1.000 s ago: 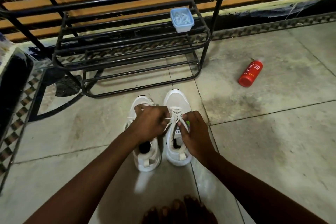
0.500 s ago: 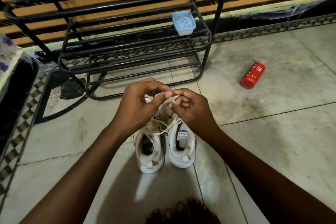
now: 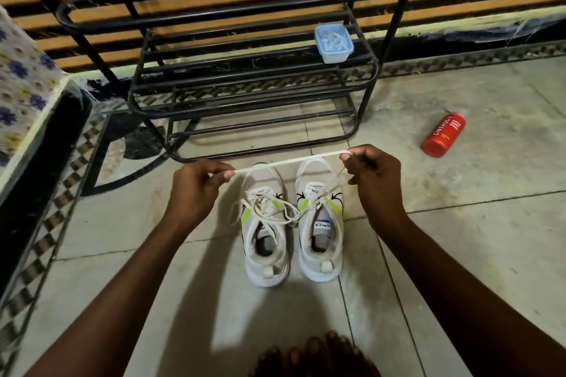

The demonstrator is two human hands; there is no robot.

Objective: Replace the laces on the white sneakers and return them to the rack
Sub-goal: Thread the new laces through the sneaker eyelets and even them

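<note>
Toes (image 3: 309, 355) show at the bottom edge, and just beyond them the white sneakers (image 3: 266, 266) stand side by side on the floor (image 3: 459, 254), heels toward the person. Above the shoes' fronts the left hand (image 3: 196, 190) and right hand (image 3: 376, 180) each pinch a white lace (image 3: 291, 161) drawn taut between them, one strand dropping to the right shoe (image 3: 321, 268). Farther off stands the black rack (image 3: 245, 107), a pale blue container (image 3: 333, 43) on one shelf.

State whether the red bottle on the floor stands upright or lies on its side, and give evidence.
On its side: the red bottle lies lengthwise on the floor, its printed label facing up.
</note>
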